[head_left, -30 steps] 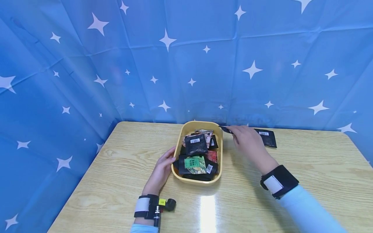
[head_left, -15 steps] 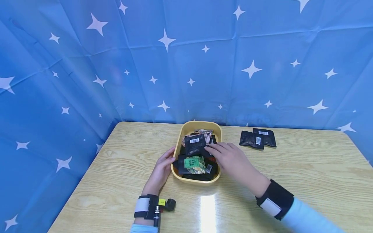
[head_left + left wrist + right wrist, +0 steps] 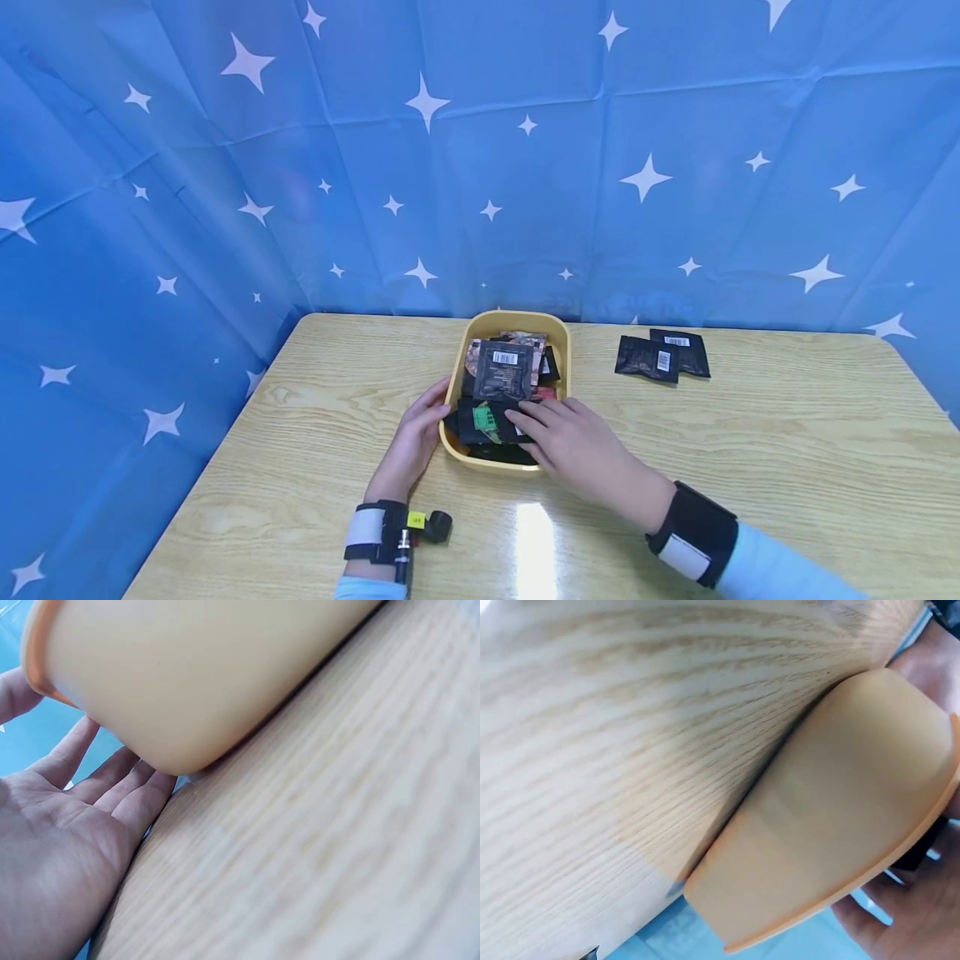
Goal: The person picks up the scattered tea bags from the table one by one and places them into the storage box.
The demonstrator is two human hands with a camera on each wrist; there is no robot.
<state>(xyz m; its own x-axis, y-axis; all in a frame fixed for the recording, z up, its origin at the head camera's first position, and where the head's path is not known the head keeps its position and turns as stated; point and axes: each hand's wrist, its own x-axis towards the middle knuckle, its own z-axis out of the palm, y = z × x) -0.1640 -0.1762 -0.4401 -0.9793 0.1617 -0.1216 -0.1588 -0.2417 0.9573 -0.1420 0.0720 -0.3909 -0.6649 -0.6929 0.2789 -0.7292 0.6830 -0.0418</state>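
A yellow plastic bin (image 3: 555,321) holds several flat packets. Along its left side lies my left hand (image 3: 416,429), relaxed fingers against the outer wall and thumb at the rim; the left wrist view shows those fingers (image 3: 142,791) nearly straight at the bin's lower corner. My right hand (image 3: 573,446) reaches over the front right rim, fingers and thumb pinching a black packet (image 3: 512,427) that partly covers a green-labelled packet (image 3: 483,419). Behind it lies a black packet with a white barcode (image 3: 504,372). In the right wrist view the rim hides part of that hand (image 3: 922,907).
Two black packets with barcodes overlap on the wooden table (image 3: 757,433) near its back edge: the front one (image 3: 645,360) and the rear one (image 3: 693,354). A blue star-printed curtain (image 3: 480,167) hangs behind the table.
My right hand has let go of a black packet at the back right, then moved left and forward into the bin's front. The packets inside have shifted. My left hand stays put.
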